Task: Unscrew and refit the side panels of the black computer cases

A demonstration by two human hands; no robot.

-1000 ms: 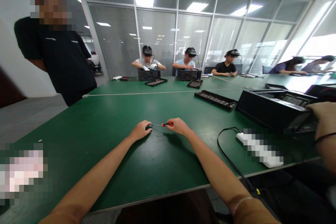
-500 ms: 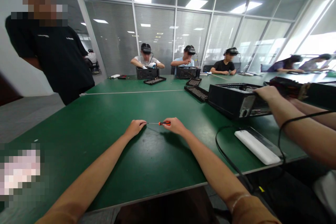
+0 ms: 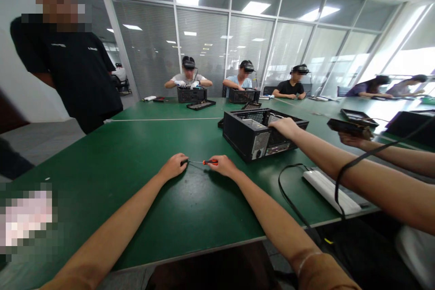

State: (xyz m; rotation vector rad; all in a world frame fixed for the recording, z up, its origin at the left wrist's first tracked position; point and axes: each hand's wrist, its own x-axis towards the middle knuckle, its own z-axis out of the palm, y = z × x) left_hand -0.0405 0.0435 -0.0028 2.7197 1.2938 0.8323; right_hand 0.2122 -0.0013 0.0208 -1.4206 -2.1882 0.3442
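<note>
My right hand point(image 3: 223, 166) is closed round the orange-and-black handle of a screwdriver point(image 3: 210, 162), just above the green table point(image 3: 142, 217). Its thin shaft points left toward my left hand point(image 3: 173, 167). Between the fingertips of that hand is a small dark piece point(image 3: 184, 161), too small to name, and the shaft's tip reaches it. Beyond my right hand stands an open black computer case point(image 3: 238, 138), with a co-worker's hand point(image 3: 285, 127) on it.
A white power bank point(image 3: 329, 190) with a black cable point(image 3: 283, 186) lies to my right. The co-worker's other hand point(image 3: 351, 139) holds a dark part point(image 3: 346, 126). Across the table, people work at two more cases point(image 3: 192, 95). Someone in black point(image 3: 73, 68) stands at left.
The co-worker's computer case has slid left, closer to my hands, and their other hand has lifted a dark part. The small dark piece shows more in my left fingers; the screwdriver barely moved.
</note>
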